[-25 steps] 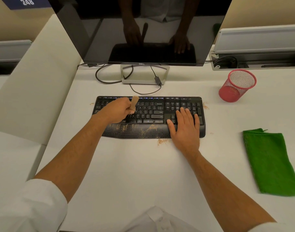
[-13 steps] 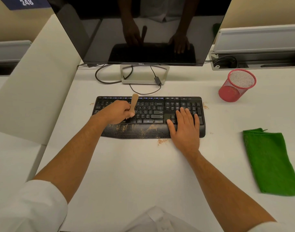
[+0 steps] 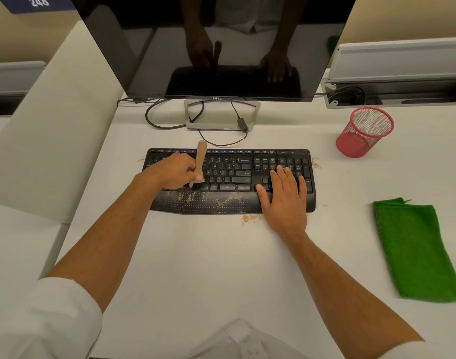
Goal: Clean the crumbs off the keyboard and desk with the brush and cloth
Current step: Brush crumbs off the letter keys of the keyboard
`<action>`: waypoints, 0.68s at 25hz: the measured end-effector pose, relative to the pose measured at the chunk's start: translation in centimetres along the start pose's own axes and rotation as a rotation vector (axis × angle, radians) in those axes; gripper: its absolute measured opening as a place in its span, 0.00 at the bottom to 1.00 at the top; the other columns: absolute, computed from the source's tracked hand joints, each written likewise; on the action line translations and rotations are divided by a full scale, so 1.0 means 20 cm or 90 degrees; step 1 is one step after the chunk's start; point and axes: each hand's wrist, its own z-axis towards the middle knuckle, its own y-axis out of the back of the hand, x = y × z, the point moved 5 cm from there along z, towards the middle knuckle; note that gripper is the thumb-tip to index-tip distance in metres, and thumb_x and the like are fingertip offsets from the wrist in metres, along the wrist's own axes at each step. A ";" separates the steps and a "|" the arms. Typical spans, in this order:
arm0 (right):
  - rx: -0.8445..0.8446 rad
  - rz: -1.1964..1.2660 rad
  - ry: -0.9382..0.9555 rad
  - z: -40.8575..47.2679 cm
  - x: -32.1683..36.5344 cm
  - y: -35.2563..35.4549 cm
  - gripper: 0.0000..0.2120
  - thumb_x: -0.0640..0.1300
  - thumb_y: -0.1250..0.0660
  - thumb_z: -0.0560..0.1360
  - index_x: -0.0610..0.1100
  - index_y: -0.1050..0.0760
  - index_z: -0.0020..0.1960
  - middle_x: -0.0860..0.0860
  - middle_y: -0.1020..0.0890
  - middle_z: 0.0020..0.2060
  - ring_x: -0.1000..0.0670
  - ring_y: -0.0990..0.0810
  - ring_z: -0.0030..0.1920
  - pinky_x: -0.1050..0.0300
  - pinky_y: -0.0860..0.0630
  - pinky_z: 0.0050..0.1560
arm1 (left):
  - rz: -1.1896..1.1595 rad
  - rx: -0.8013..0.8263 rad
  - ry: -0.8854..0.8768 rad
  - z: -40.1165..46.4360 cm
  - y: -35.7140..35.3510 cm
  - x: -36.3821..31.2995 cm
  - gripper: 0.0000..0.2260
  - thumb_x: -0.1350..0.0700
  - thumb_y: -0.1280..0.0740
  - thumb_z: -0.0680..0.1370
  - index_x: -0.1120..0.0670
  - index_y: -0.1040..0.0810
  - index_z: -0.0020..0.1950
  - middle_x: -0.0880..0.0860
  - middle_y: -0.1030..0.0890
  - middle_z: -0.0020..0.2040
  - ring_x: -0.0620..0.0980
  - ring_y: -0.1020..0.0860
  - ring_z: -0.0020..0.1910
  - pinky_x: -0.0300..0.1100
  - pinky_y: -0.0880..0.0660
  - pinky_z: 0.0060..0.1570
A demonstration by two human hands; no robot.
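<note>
A white desk (image 3: pixel 195 255) held a black keyboard (image 3: pixel 229 174) under a dark monitor (image 3: pixel 221 47). The left hand (image 3: pixel 175 173) gripped the brush (image 3: pixel 201 159) over the keys; the right hand (image 3: pixel 285 198) lay flat, steadying the keyboard, the green cloth (image 3: pixel 415 250) well apart. Hard strokes would likely scatter crumbs (image 3: pixel 221 199) into the key gaps.

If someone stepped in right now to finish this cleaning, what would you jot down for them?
Left hand: grips the wooden brush, bristles down on the lower key rows at the left of the keyboard.
Right hand: lies flat on the keyboard's right end, steadying it.
Green cloth: folded on the desk at the right, untouched.
Done: brushing has started.
Left: crumbs lie on the palm rest, in a small pile just in front of the keyboard, and beside both of its ends. Brush those off, then wipe with the cloth.
</note>
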 end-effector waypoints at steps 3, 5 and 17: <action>0.000 -0.001 -0.001 0.00 0.00 0.00 0.28 0.61 0.47 0.83 0.44 0.33 0.75 0.47 0.31 0.75 0.47 0.39 0.78 0.44 0.55 0.79 | 0.006 -0.054 -0.007 0.00 0.03 -0.02 0.09 0.52 0.33 0.81 0.54 0.21 0.43 0.49 0.22 0.39 0.46 0.25 0.35 0.42 0.31 0.37; -0.002 -0.002 -0.001 0.00 0.00 0.00 0.28 0.60 0.46 0.83 0.43 0.33 0.75 0.46 0.31 0.75 0.47 0.39 0.78 0.44 0.55 0.79 | -0.016 -0.111 -0.020 0.01 0.02 -0.01 0.10 0.52 0.34 0.81 0.57 0.19 0.47 0.51 0.19 0.45 0.48 0.22 0.41 0.45 0.26 0.45; -0.012 0.002 0.001 0.00 0.00 0.00 0.29 0.61 0.48 0.83 0.43 0.32 0.75 0.46 0.30 0.75 0.46 0.38 0.78 0.43 0.52 0.79 | 0.070 -0.029 -0.038 0.03 -0.01 -0.02 0.06 0.52 0.35 0.81 0.53 0.23 0.48 0.52 0.22 0.51 0.51 0.23 0.47 0.52 0.25 0.52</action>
